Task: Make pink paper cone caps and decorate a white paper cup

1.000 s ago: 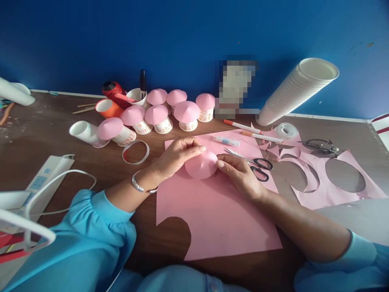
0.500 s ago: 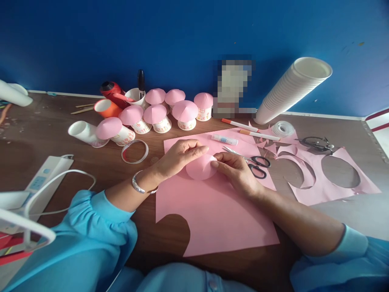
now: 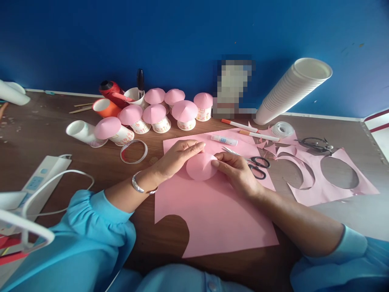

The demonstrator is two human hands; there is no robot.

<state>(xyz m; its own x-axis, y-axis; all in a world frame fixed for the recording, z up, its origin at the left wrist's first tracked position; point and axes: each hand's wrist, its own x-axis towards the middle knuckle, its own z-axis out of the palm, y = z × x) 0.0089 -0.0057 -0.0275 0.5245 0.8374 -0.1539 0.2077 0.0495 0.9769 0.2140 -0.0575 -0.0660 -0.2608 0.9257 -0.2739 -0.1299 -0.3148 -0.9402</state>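
A small pink paper cone rests on a large pink paper sheet. My left hand pinches the cone's upper left edge with fingers pressed together. My right hand pinches its right edge, thumb and forefinger closed on the paper. Black-handled scissors lie just right of my right hand, and a glue tube lies behind the cone.
Several paper cups topped with pink cones stand at the back. A stack of white cups lies on its side at the right. Markers, a tape roll, cut pink scraps, a plastic ring and a power strip lie around.
Both hands stay on the cone; the fingers shift slightly along its edges. The view has drifted a little.
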